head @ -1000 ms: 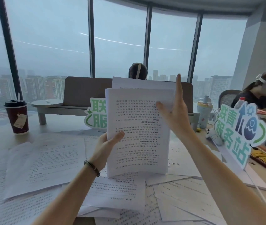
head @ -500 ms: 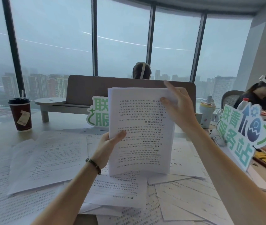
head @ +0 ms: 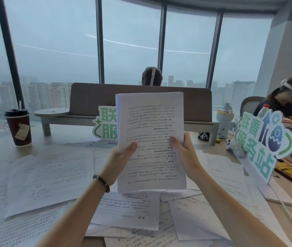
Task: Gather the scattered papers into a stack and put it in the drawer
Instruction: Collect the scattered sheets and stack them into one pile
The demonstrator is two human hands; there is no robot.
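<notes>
I hold a stack of printed white papers (head: pixel 150 132) upright above the desk, its lower edge just over the loose sheets. My left hand (head: pixel 119 160) grips its left edge with the thumb on the front page. My right hand (head: pixel 183 154) grips the right edge at about the same height. Many more printed sheets (head: pixel 52 177) lie scattered and overlapping across the desk, left, right and below the stack. No drawer is in view.
A dark red takeaway cup (head: pixel 19 128) stands at the far left. A green-lettered sign (head: pixel 261 143) stands at the right and another (head: pixel 106 123) behind the stack. A bench (head: pixel 88 102) and a seated person lie beyond; another person (head: pixel 287 102) sits far right.
My right hand has come down from the top of the stack to its right edge. The sheets that stuck out at the back are now squared with the rest.
</notes>
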